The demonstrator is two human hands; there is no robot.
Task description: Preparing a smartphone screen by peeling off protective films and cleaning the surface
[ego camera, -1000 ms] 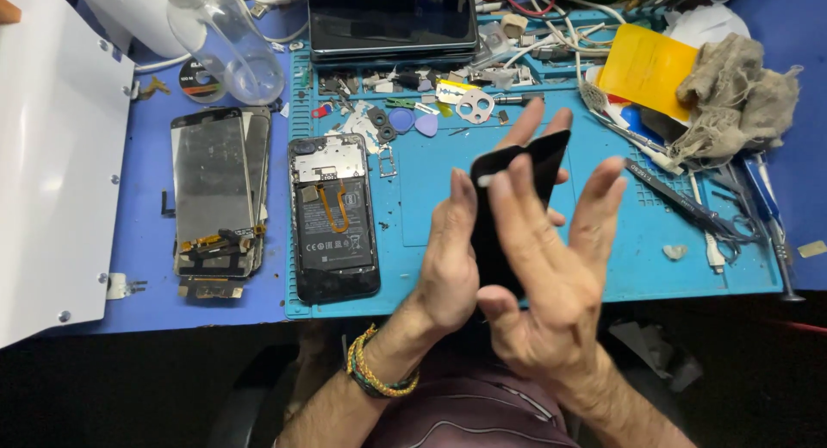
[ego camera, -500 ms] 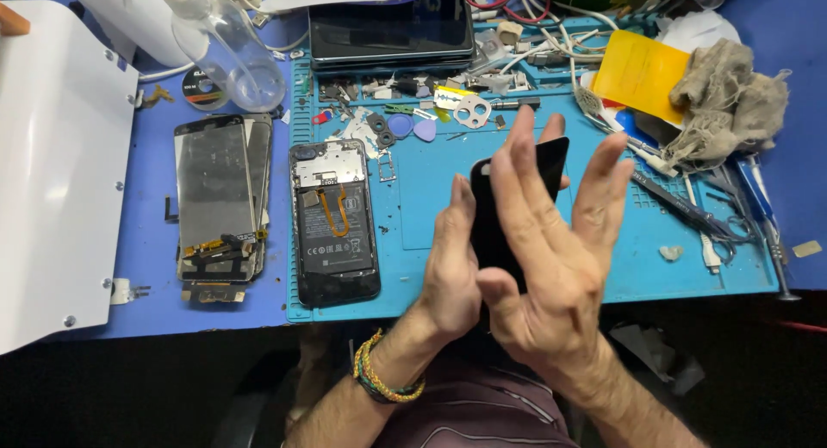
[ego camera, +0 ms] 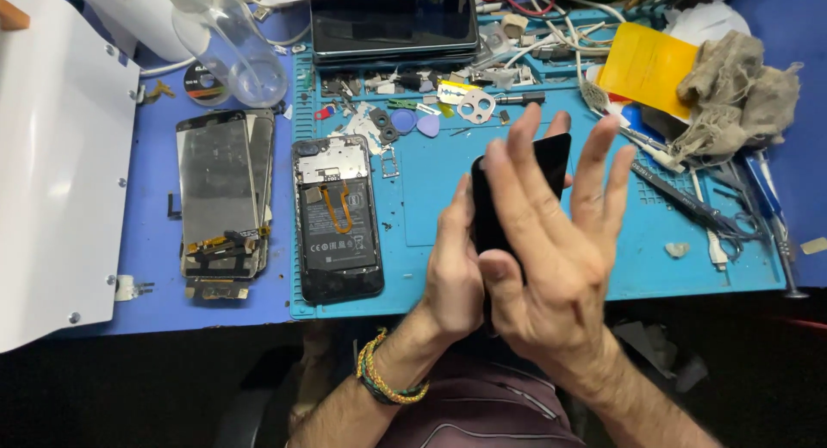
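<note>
My left hand (ego camera: 452, 271) grips a black phone panel (ego camera: 550, 158) from its left edge and back, holding it upright above the blue mat (ego camera: 672, 237). My right hand (ego camera: 556, 267) lies flat against the panel's front. Its fingers are spread and straight, and its thumb rests on the panel's lower part. Most of the panel is hidden behind that hand. On my left wrist is a braided bracelet (ego camera: 388, 381).
An opened phone (ego camera: 336, 215) showing its battery lies on the mat's left side, with stacked screen assemblies (ego camera: 220, 198) beside it. A clear bottle (ego camera: 228, 47), a dark device (ego camera: 392, 21), a yellow card (ego camera: 646, 69), a rag (ego camera: 741, 95), tweezers (ego camera: 689, 202) and small parts surround them. A white panel (ego camera: 52, 172) sits far left.
My right hand has slid up over the black panel and covers more of it. The panel has tilted more upright. My left hand keeps its grip.
</note>
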